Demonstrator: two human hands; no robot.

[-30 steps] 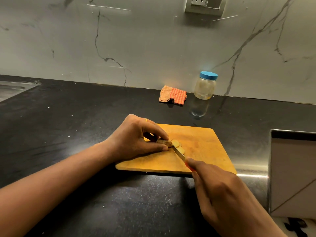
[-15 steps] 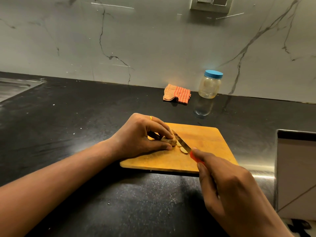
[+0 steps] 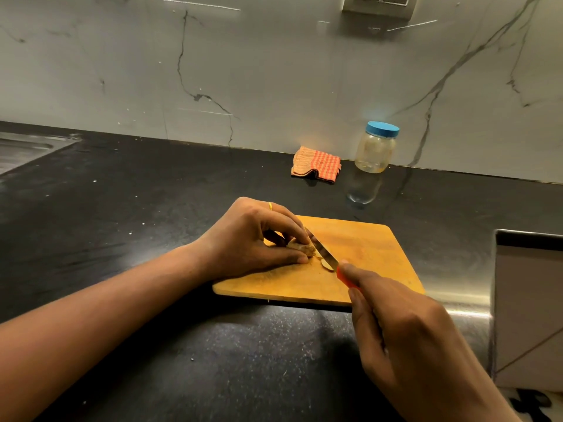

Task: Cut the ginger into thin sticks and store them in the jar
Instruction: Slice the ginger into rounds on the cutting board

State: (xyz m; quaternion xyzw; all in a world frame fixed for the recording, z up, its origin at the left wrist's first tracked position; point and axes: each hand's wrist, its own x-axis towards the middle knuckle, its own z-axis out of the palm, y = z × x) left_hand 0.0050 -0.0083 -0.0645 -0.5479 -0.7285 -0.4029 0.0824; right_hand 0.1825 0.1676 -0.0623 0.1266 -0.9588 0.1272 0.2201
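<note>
Black speckled table [image 3: 152, 223] is occupied by a rectangular wooden cutting board [image 3: 374, 248]. Knobbly tan ginger piece [image 3: 300, 247] is pinched by left-hand fingers [image 3: 289, 259]; red-handled steel knife [image 3: 324, 253] is clamped by right-hand fingers [image 3: 361, 277], blade just beside the former.

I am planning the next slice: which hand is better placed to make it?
Right. The right hand grips the knife, its blade at the ginger, which the left hand holds on the cutting board.

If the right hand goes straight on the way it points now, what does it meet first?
Likely the slices, then the ginger that the left hand holds; depth is unclear.
</note>
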